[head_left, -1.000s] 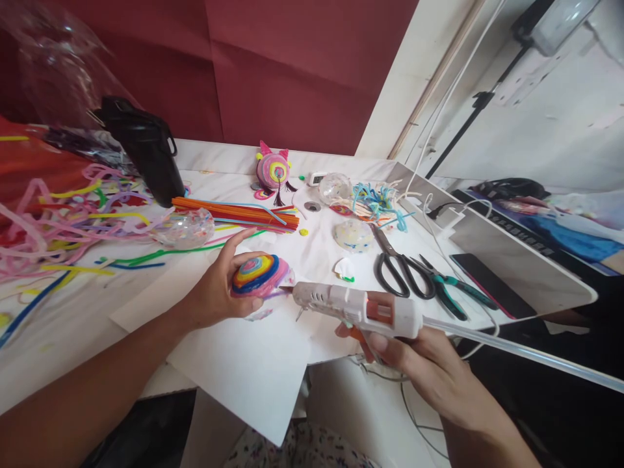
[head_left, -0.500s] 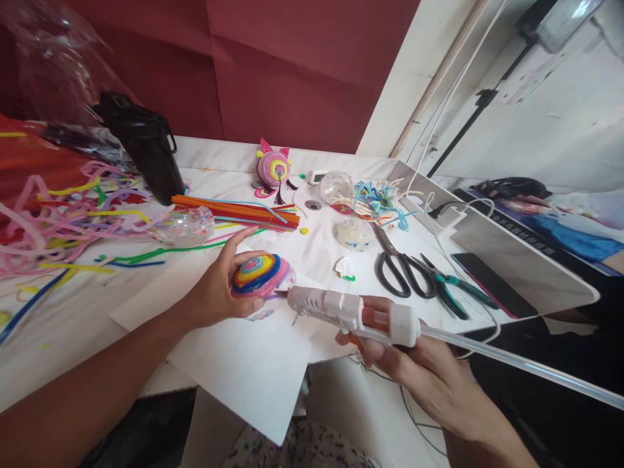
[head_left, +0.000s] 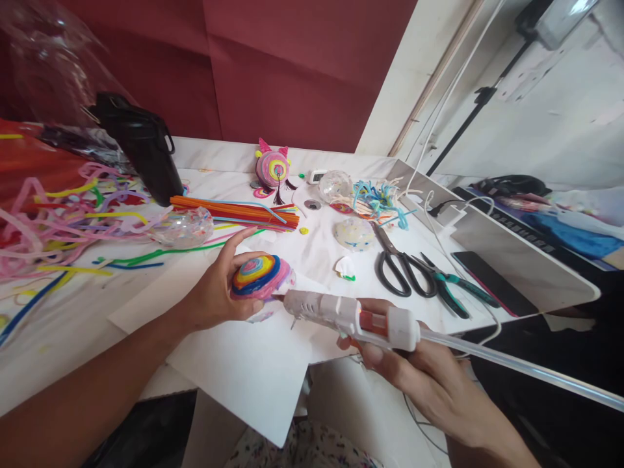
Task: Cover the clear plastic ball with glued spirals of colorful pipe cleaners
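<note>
My left hand (head_left: 221, 286) is closed round a ball (head_left: 260, 276) covered with coiled rings of pink, yellow, orange, blue and purple. The lower part of the ball looks clear and speckled. In my right hand (head_left: 419, 370) is a white hot glue gun (head_left: 341, 315), with a long clear glue stick (head_left: 517, 368) sticking out of its back end. The gun's nozzle points left, at the ball's lower right side; whether it touches cannot be made out. Under the ball lie white paper sheets (head_left: 244, 383).
Scissors (head_left: 397, 260) and green-handled pliers (head_left: 451, 286) lie on the right, near a dark phone (head_left: 492, 283). Pipe cleaners (head_left: 238, 213) and a black bottle (head_left: 139, 149) are at left. A finished-looking pink ball with ears (head_left: 273, 168) stands behind, near clear speckled domes (head_left: 353, 234).
The glue gun in my right hand has shifted slightly left along the ball. My left hand keeps its hold, and the ball has hardly moved.
</note>
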{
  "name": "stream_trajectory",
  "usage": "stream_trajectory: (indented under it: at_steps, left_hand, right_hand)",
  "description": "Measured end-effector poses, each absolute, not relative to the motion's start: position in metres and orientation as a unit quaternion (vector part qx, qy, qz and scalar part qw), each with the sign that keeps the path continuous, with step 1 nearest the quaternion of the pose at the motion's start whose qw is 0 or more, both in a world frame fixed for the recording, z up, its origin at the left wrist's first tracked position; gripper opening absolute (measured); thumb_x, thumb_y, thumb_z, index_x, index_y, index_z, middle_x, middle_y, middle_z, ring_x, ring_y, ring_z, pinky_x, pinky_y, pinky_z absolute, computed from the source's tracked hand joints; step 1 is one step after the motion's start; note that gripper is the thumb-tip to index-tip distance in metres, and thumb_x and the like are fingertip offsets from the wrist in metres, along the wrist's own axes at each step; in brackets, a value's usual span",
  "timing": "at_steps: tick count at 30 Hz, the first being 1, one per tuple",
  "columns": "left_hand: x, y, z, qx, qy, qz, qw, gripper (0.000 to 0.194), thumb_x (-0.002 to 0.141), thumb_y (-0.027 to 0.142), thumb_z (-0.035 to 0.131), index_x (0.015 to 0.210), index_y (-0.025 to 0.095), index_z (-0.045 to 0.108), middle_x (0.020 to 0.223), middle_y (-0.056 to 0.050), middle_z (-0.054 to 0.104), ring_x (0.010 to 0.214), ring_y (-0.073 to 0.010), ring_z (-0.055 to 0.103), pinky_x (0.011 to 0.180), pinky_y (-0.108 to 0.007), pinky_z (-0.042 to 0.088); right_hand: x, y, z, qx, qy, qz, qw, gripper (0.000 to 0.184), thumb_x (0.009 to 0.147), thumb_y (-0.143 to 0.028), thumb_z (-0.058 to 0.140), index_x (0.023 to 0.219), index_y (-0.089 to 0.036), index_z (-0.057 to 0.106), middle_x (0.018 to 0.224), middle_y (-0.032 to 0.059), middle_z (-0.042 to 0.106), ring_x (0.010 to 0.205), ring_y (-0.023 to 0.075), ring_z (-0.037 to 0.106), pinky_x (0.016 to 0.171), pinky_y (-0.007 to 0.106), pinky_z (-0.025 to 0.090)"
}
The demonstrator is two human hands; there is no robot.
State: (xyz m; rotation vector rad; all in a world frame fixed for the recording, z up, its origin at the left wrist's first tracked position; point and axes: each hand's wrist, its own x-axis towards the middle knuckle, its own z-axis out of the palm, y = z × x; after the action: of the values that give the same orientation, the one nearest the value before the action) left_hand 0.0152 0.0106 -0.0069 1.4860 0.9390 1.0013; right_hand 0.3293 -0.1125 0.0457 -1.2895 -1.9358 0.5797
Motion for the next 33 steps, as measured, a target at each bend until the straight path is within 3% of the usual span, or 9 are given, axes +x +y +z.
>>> stream_trajectory:
  at_steps: [6,11,18,23,28,33]
  left_hand:
    - [0.013,0.012,-0.012,0.624,0.386,0.425,0.530,0.127,0.058,0.037,0.096,0.169,0.042,0.035,0.145,-0.010,0.071,0.118,-0.0313,0.075,0.096,-0.042,0.063]
    - [0.012,0.012,-0.015,0.627,0.388,0.423,0.527,0.126,0.059,0.039,0.096,0.169,0.044,0.035,0.144,-0.008,0.071,0.121,-0.0308,0.073,0.101,-0.044,0.061]
    - [0.014,0.010,-0.008,0.620,0.397,0.411,0.539,0.129,0.058,0.038,0.096,0.169,0.044,0.031,0.145,-0.007,0.070,0.119,-0.0302,0.074,0.093,-0.039,0.063]
    - [0.018,0.008,0.004,0.603,0.418,0.398,0.551,0.137,0.051,0.039,0.098,0.170,0.039,0.028,0.146,-0.011,0.069,0.116,-0.0322,0.075,0.088,-0.038,0.064]
    - [0.018,0.007,0.006,0.598,0.419,0.393,0.559,0.136,0.053,0.040,0.098,0.169,0.040,0.027,0.147,-0.012,0.067,0.116,-0.0321,0.075,0.084,-0.036,0.065]
    - [0.017,0.008,0.004,0.604,0.399,0.398,0.563,0.138,0.054,0.039,0.098,0.170,0.039,0.024,0.145,-0.012,0.069,0.116,-0.0317,0.075,0.083,-0.034,0.064]
  right_hand:
    - [0.328,-0.111,0.052,-0.501,-0.739,0.258,0.368,0.032,0.105,-0.050,0.067,0.096,-0.025,0.086,0.110,0.0092,0.086,0.091,0.0230,0.084,0.076,0.028,0.072]
    - [0.328,-0.113,0.054,-0.517,-0.743,0.248,0.345,0.032,0.106,-0.050,0.065,0.104,-0.023,0.084,0.109,0.0086,0.085,0.094,0.0238,0.083,0.081,0.031,0.072]
    - [0.328,-0.116,0.052,-0.512,-0.757,0.247,0.322,0.032,0.108,-0.049,0.063,0.125,-0.026,0.078,0.109,0.0061,0.085,0.091,0.0223,0.082,0.079,0.030,0.071]
    - [0.325,-0.114,0.052,-0.507,-0.758,0.248,0.327,0.031,0.109,-0.048,0.060,0.119,-0.025,0.077,0.099,0.0050,0.083,0.086,0.0220,0.081,0.070,0.027,0.069]
    - [0.326,-0.113,0.053,-0.502,-0.755,0.233,0.353,0.026,0.108,-0.045,0.063,0.105,-0.024,0.078,0.103,0.0053,0.083,0.087,0.0205,0.080,0.075,0.028,0.069]
    - [0.328,-0.110,0.052,-0.486,-0.762,0.216,0.368,0.023,0.108,-0.039,0.062,0.109,-0.023,0.078,0.105,0.0053,0.082,0.087,0.0192,0.079,0.073,0.026,0.066]
